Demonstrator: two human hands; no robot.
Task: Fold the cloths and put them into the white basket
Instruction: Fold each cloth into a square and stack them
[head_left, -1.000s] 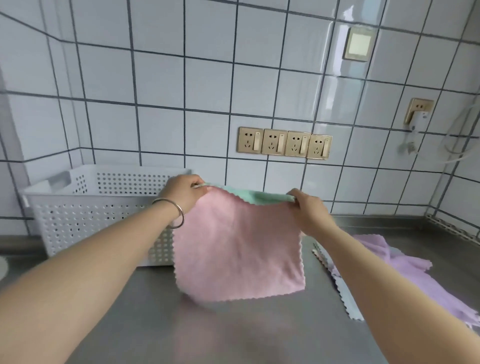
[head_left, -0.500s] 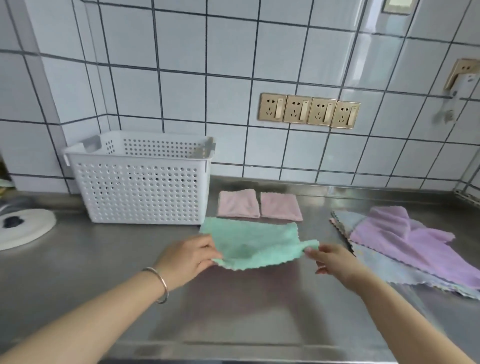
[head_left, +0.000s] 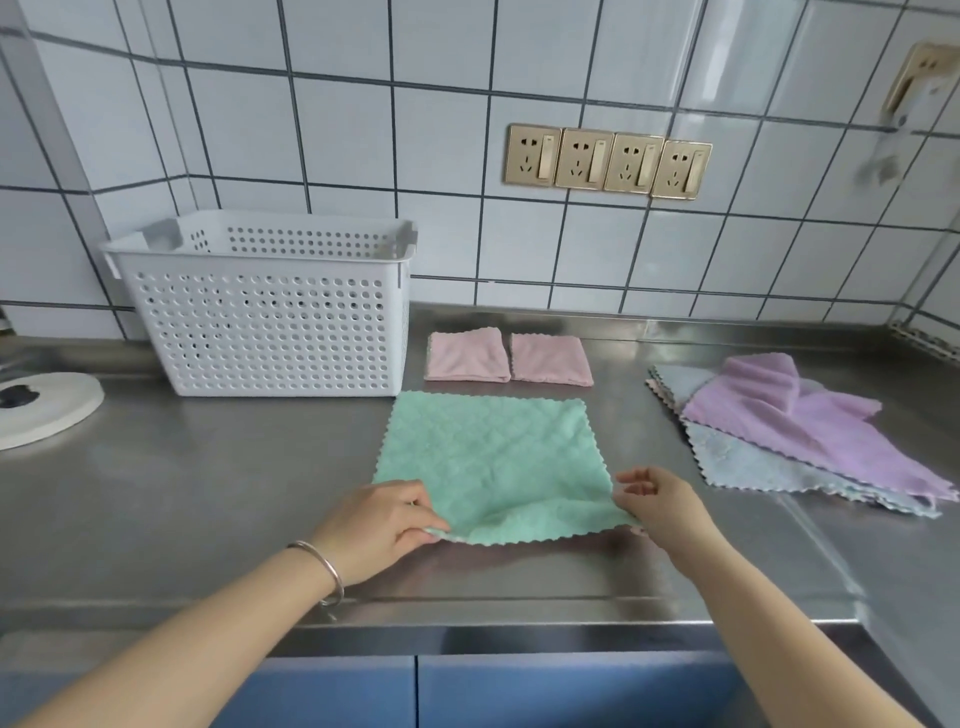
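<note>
A green cloth lies spread on the steel counter, its near edge lifted slightly. My left hand pinches its near left corner. My right hand pinches the near right corner. Two folded pink cloths lie side by side behind the green one. The white perforated basket stands at the back left against the tiled wall. Its inside is hidden from here. A loose pile with a purple cloth over a pale blue cloth lies to the right.
A white round object sits at the far left of the counter. Four gold wall sockets are on the tiles behind. The counter's front edge runs just below my wrists, with blue cabinet fronts under it.
The cloth, held up pink side toward me a second ago, has been laid flat on the counter green side up. Both hands came down and toward me with its corners.
</note>
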